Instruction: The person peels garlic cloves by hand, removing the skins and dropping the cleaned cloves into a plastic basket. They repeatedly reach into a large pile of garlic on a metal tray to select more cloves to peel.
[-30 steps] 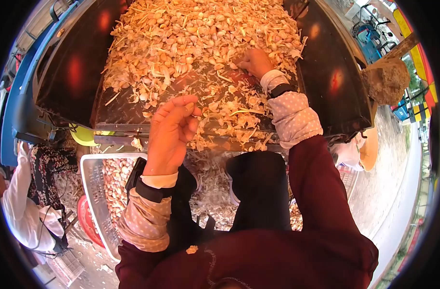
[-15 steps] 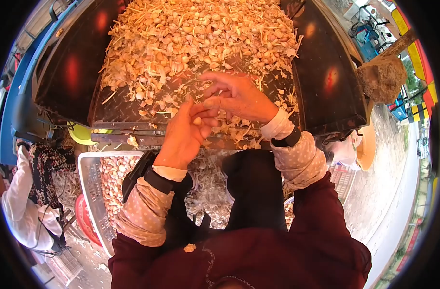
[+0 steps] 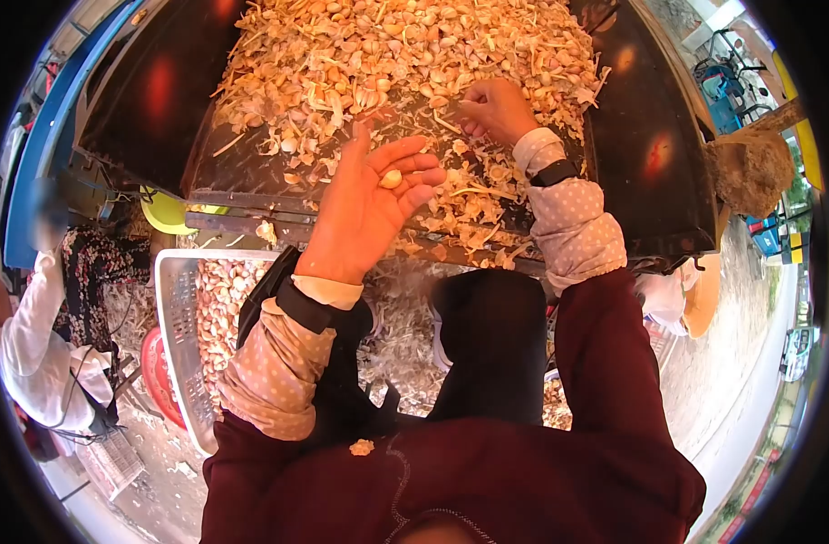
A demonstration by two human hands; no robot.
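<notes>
My left hand (image 3: 364, 213) is held palm up over the front of the dark metal table (image 3: 251, 172), fingers loosely spread. A pale peeled garlic clove (image 3: 391, 179) rests near the base of its fingers. Further forward, my right hand (image 3: 499, 111) reaches down to the near edge of the garlic heap (image 3: 387, 54). Its fingers are curled together, and what lies between them is hidden. The heap mixes loose cloves with papery skins and dry stalk bits. Skins (image 3: 487, 213) also lie scattered between my hands and the table's front edge.
A white plastic crate (image 3: 174, 335) of cloves stands beside my legs on the left. Beyond it are a red basin (image 3: 158, 385) and a seated person (image 3: 33, 349). A yellow-green bowl (image 3: 163, 216) sits under the table's left corner. Dark metal side panels (image 3: 650, 154) flank the heap.
My right hand has left my left hand and moved forward and right to the heap's edge, fingers curling in. My left hand has opened more, the clove still in it.
</notes>
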